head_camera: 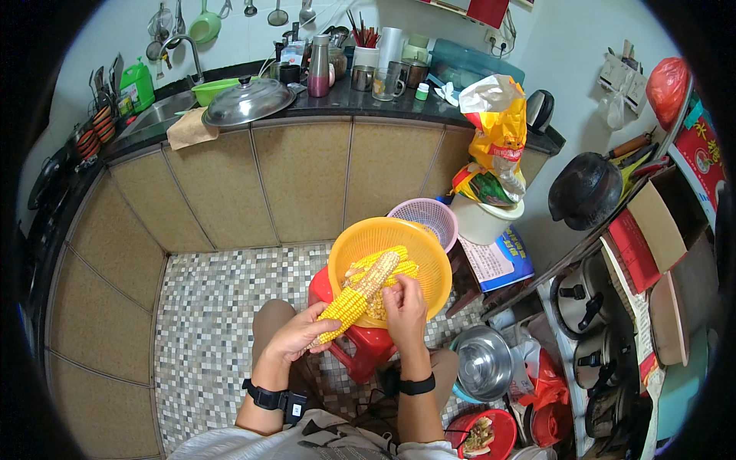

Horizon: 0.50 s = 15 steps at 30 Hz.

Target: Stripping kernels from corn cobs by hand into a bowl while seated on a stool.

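My left hand (299,333) grips the lower end of a corn ear (352,306), which slants up and to the right. Its upper part is a pale cob stripped of kernels, while the lower part still bears yellow ones. Beneath it is an orange plastic colander (438,270) holding more yellow corn ears (409,268) and loose kernels (376,307). Over the colander's right side is my right hand (407,302), fingers curled and thumb near the fingertips; whether anything is between them is hidden. The colander rests on a red plastic stool (359,351) between my knees.
A lilac basket (428,221) stands just behind the colander. Right of it are a cream bucket (486,221) with a yellow bag (497,144) on top. Steel basin (484,363) and red bucket (499,434) sit by my right leg, beside a shelf of pots (592,356).
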Available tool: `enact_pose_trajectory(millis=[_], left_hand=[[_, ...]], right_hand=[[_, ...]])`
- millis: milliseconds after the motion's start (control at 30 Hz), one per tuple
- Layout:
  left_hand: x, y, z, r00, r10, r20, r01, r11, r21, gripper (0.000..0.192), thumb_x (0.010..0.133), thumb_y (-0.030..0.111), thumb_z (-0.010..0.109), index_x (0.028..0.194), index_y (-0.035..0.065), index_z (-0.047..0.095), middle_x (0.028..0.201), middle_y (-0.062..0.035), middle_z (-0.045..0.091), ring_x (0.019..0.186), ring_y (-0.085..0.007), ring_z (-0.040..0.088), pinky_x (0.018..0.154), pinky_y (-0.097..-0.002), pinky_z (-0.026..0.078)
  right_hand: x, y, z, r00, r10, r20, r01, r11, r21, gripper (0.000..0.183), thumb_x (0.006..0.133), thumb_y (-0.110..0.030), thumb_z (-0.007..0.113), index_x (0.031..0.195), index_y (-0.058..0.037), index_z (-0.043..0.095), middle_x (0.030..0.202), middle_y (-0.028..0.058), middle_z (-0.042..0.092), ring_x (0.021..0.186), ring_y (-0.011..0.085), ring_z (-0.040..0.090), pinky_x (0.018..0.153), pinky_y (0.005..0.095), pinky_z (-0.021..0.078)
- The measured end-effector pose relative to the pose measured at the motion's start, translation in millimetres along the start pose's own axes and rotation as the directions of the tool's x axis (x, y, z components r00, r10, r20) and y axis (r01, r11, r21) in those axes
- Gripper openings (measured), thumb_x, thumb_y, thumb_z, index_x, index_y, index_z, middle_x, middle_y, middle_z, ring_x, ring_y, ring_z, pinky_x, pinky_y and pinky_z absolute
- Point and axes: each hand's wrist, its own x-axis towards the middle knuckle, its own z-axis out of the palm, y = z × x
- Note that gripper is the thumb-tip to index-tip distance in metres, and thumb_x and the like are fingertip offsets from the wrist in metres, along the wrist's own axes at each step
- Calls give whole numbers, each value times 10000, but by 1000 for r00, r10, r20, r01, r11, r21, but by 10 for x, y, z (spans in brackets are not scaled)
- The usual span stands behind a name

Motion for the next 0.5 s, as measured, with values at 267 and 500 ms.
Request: enact_pose_trajectory(millis=[267, 500], left_hand=[[3, 19, 70, 992, 48, -114, -38, 995, 91, 398, 862, 119, 696, 1179, 12, 481, 858, -57, 615, 564, -90, 552, 443, -202, 390], [-18, 62, 44, 991, 93, -99, -73, 979, 189, 400, 859, 130, 708, 1178, 35, 487, 832, -30, 605, 567, -69, 532, 460, -199, 376]], right_hand=[[109, -224, -147, 942, -171, 287, 178, 984, 3, 71, 865, -63, 619, 913, -14, 635, 860, 148, 632, 804, 338, 630, 700, 416, 502], [133, -186, -133, 921, -163, 354, 167, 986, 20, 84, 871, -70, 604, 927, -10, 617, 845, 171, 629, 804, 358, 626, 702, 434, 499]])
